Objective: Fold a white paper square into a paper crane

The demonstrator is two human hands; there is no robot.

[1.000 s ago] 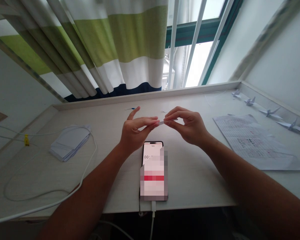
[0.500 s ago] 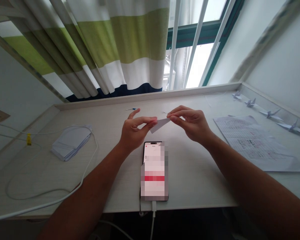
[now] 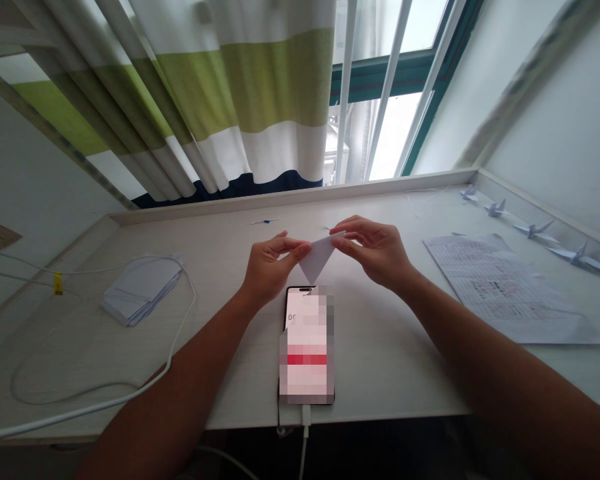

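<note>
A small folded white paper triangle (image 3: 319, 259) hangs point down between my two hands, just above the desk. My left hand (image 3: 270, 268) pinches its left corner with thumb and fingers. My right hand (image 3: 373, 251) pinches its upper right corner. Right below the paper lies a phone (image 3: 307, 347) with a lit screen, plugged into a white cable at its near end.
A stack of white paper squares (image 3: 140, 288) sits on the left of the pale desk (image 3: 220, 320), looped by a white cable (image 3: 177, 333). A printed sheet (image 3: 505, 288) lies at the right. Several folded paper cranes (image 3: 533, 230) line the right wall edge. Striped curtain and window behind.
The paper has turned from nearly edge-on and flat to face me as a downward-pointing triangle. Both hands have dropped slightly and my left forefinger has curled in.
</note>
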